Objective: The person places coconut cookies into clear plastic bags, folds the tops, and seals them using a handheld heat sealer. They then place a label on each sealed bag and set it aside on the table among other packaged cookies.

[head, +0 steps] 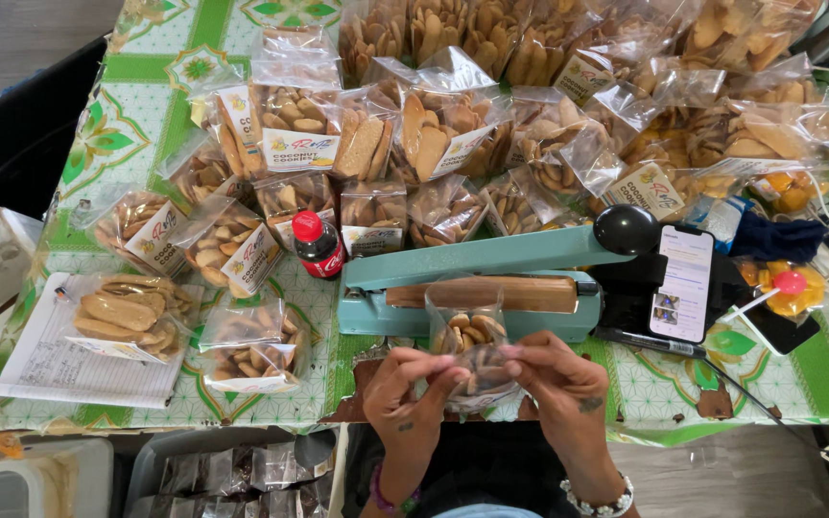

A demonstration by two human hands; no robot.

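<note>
Cookie bag [469,347] pinched between 2 hands' grip — left hand [413,388], right hand [558,382].

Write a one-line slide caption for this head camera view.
Both hands, left hand and right hand, hold a clear bag of cookies before a teal heat sealer.

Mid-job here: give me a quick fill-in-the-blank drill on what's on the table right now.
1. Both hands, left hand and right hand, hold one clear bag of ______.
2. The heat sealer behind the bag is ______ in colour.
3. The small bottle has a ______ cap.
4. The phone lies to the ______ of the sealer.

Missing words: cookies; teal; red; right
</note>
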